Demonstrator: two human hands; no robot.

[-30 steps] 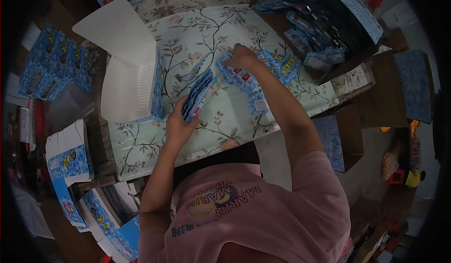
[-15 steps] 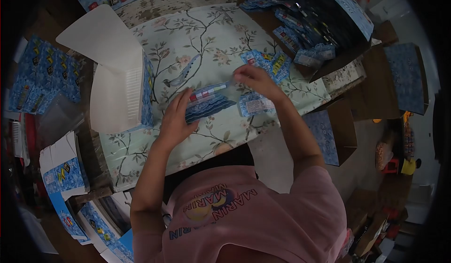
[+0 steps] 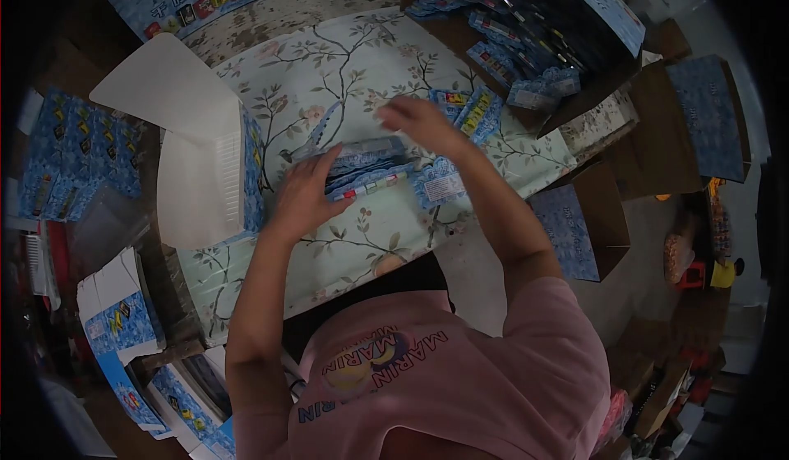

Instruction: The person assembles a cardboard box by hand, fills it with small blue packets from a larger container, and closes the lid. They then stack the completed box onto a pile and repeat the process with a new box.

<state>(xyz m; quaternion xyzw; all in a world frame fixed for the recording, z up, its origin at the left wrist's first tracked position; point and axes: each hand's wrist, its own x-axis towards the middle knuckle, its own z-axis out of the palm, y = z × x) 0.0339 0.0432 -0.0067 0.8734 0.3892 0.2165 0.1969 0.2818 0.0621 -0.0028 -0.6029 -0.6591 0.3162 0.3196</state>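
Observation:
My left hand (image 3: 306, 187) is closed around the left end of a row of blue printed packets (image 3: 370, 168), thumb on the near side and fingers on the far side. The packets lie on edge, close together, on the flowered tablecloth. My right hand (image 3: 417, 123) hovers past the far right end of the row, its fingers bent and smeared by motion. Just to the right lie loose blue packets (image 3: 478, 113) with yellow print, and one more packet (image 3: 440, 185) showing a white label. Left of my left hand stands an open white-lined box (image 3: 201, 177) with its lid up.
A large carton (image 3: 604, 78) full of similar packets leans at the back right. Printed boxes (image 3: 201, 0) stand along the back. Flattened blue cartons (image 3: 119, 312) are stacked at the left, and an open carton (image 3: 579, 222) sits beyond the right table edge.
My right hand has moved up and left, away from the row's right end. The packets under my left hand have shifted, with a red-and-white strip now on the near side.

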